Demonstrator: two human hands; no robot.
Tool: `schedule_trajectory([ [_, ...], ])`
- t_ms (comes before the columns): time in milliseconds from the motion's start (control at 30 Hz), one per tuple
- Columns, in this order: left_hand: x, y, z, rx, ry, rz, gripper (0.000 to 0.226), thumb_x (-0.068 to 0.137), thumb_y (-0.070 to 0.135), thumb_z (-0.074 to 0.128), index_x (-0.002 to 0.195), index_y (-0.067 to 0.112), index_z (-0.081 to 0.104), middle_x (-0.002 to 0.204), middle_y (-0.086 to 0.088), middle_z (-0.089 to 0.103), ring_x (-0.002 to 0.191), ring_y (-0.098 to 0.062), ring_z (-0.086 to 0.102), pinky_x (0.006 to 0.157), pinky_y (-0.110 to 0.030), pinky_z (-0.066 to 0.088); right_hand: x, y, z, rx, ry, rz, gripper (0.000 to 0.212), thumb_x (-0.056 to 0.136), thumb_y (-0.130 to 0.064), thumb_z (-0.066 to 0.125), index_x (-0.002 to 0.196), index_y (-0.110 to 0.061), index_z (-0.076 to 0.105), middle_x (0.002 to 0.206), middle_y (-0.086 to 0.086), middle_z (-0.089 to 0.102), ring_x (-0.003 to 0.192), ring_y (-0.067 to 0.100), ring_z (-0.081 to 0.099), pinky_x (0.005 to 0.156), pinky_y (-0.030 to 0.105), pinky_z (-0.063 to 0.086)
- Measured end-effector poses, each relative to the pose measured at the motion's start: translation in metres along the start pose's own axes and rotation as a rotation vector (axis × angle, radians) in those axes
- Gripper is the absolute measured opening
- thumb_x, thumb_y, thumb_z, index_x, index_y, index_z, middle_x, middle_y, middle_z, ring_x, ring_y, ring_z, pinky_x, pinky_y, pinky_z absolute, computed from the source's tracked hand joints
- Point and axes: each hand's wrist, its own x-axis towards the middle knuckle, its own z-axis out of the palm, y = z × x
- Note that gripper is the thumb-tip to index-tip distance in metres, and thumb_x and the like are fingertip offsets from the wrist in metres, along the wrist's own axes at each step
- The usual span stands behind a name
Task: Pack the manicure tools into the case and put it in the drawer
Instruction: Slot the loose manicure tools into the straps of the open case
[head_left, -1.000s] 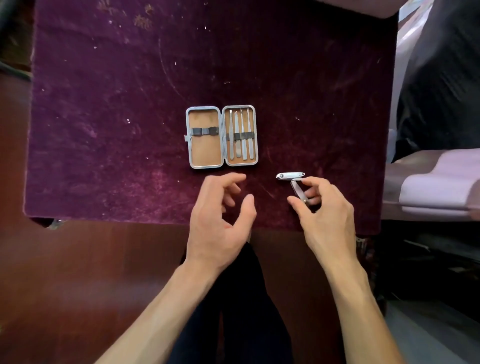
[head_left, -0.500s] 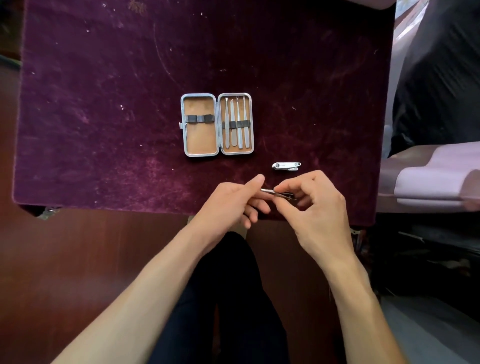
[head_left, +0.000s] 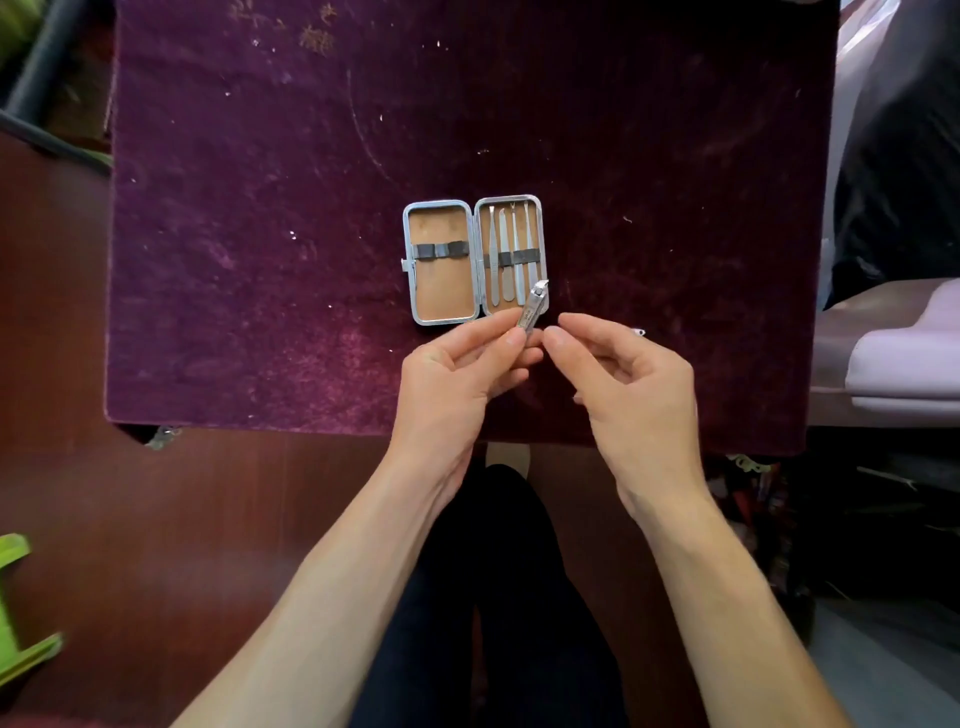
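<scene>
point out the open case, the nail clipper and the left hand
open case (head_left: 441, 291), head view, bare tan lining of its left half
nail clipper (head_left: 532, 309), head view, middle of its metal body
left hand (head_left: 449, 382), head view, back of the hand

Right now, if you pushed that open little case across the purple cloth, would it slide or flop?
The case would probably stay stiff, since a metal-looking rim frames both halves. The fuzzy purple cloth may drag on it, so it likely won't glide far. It lies flat and open, so tipping seems unlikely. The tools sit under a strap and should stay put.
</scene>
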Motion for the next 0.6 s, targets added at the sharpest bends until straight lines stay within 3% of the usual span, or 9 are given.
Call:
schedule_trajectory([
  [133, 0.002, 0.007, -0.009, 0.045, 0.011, 0.017, 0.021, 0.094, 0.012, 0.073, 0.115, 0.015, 0.077, 0.11, -0.004, 0.08, 0.105, -0.017, 0.077, 0.081, -0.019, 0.059, 0.01, -0.006, 0.026, 0.096, -0.046, 0.07, 0.017, 0.09, -0.027, 0.085, 0.106, -0.02, 0.085, 0.086, -0.014, 0.083, 0.076, -0.008, 0.074, 0.063, 0.007, 0.052],
  [233, 0.005, 0.014, -0.019, 0.184, 0.019, 0.09, 0.024, 0.093, 0.011, 0.075, 0.116, 0.019, 0.076, 0.105, -0.002, 0.081, 0.102, -0.016, 0.078, 0.082, -0.02, 0.061, 0.016, -0.008, 0.035, 0.088, -0.081, 0.063, 0.007, 0.091, -0.026, 0.084, 0.098, -0.025, 0.086, 0.078, -0.018, 0.081, 0.072, -0.011, 0.072, 0.061, 0.005, 0.05],
  [433, 0.01, 0.023, -0.028, 0.454, 0.062, 0.253, 0.022, 0.089, 0.013, 0.08, 0.107, 0.024, 0.079, 0.1, 0.007, 0.081, 0.096, -0.01, 0.078, 0.09, -0.033, 0.063, 0.023, -0.012, 0.044, -0.064, -0.115, 0.013, 0.008, 0.095, -0.032, 0.079, 0.095, -0.028, 0.085, 0.078, -0.016, 0.08, 0.07, -0.004, 0.072, 0.065, 0.011, 0.053],
  [600, 0.009, 0.023, -0.035, 0.462, 0.016, 0.215, 0.025, 0.091, 0.008, 0.077, 0.115, 0.017, 0.079, 0.102, 0.006, 0.081, 0.097, -0.008, 0.078, 0.086, -0.024, 0.062, 0.025, -0.01, 0.041, -0.2, -0.148, -0.058, 0.013, 0.098, -0.031, 0.075, 0.099, -0.022, 0.084, 0.076, -0.012, 0.079, 0.072, 0.0, 0.074, 0.066, 0.013, 0.055],
])
